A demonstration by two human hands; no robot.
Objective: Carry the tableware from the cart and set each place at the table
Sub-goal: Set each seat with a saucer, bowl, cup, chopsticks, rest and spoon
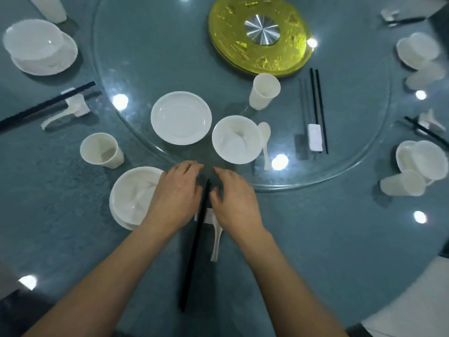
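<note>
The round surface (315, 239) wears a blue-grey cloth, and the ceiling lights glint off it as white spots. A big glass turntable (145, 57) fills the middle, sitting on a yellow-gold base (230, 32) with a metal hub (262, 30).

At the nearest place the black chopsticks (194, 251) lie with their long axis running from the person's edge in toward the centre, the far end leaning a little right. They cross a white rest (207, 216). Just right of them the spoon (216, 242) lies almost parallel, handle toward the person, its bowl end hidden under the right hand (233, 200). The left hand (177, 193) lies on the other side of the sticks. The fingers of both hands are loose and slightly curved, holding nothing. I can't tell whether the thumbs touch the sticks.

This place counts one bowl (136, 193) stacked on one plate (121, 223), partly under the left hand, and one upright cup (100, 153) beyond them.

On the turntable I count one second plate (181, 117), one second bowl (235, 139), one second spoon (264, 139), one second cup (263, 91) and one second pair of chopsticks (318, 110) across a second rest (315, 137), the sticks pointing roughly inward.

Three more bowls show round the rim: a left bowl (31, 42) and, blurred, an upper right bowl (418, 48) and a lower right bowl (425, 158).
</note>
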